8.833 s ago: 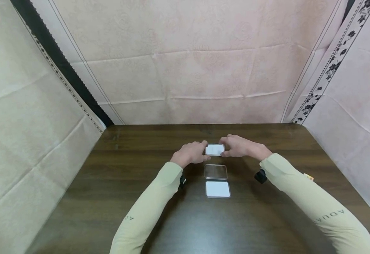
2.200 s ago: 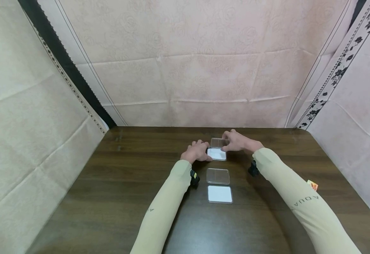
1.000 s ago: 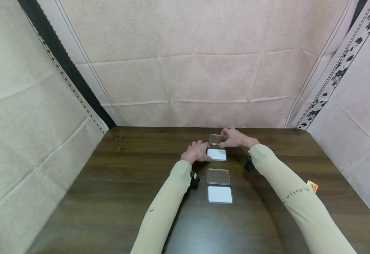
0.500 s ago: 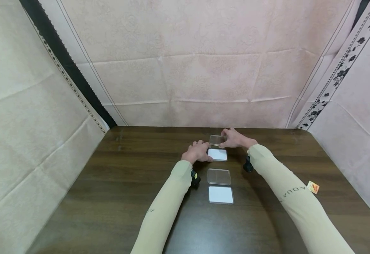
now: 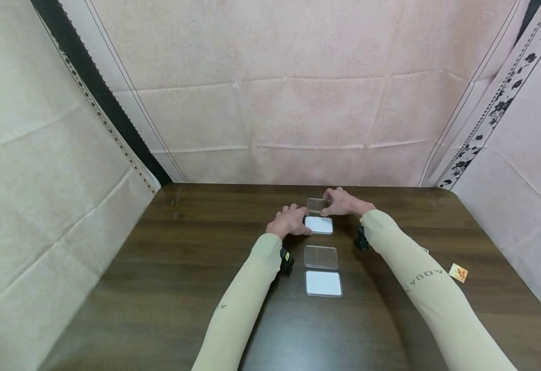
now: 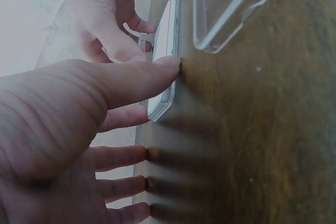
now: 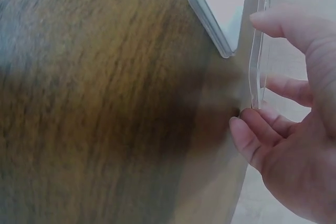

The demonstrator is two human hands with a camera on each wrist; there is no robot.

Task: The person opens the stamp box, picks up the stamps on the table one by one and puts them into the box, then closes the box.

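Note:
At the far part of the table lies a flat clear case with a white, flat filling (image 5: pixel 318 225). My left hand (image 5: pixel 289 221) holds it by its left end, thumb on the near edge and forefinger behind; its other fingers are spread, tips down at the wood. Just beyond the case is a clear plastic lid (image 5: pixel 315 205). My right hand (image 5: pixel 342 202) pinches this lid at its right end; the right wrist view shows the thumb on one side of the lid (image 7: pixel 255 66) and fingers on the other.
Nearer on the brown wooden table (image 5: pixel 159 288) are a second clear lid (image 5: pixel 321 257) and, in front of it, a second white-filled case (image 5: pixel 323 284). A small orange-patterned card (image 5: pixel 458 273) lies beside my right sleeve. Cloth (image 5: pixel 275 113) hangs behind the table.
Earlier both hands were at the ends of the far case, with no lid beyond it. The lid is now off on the far side, carried there by my right hand, which has barely moved lately.

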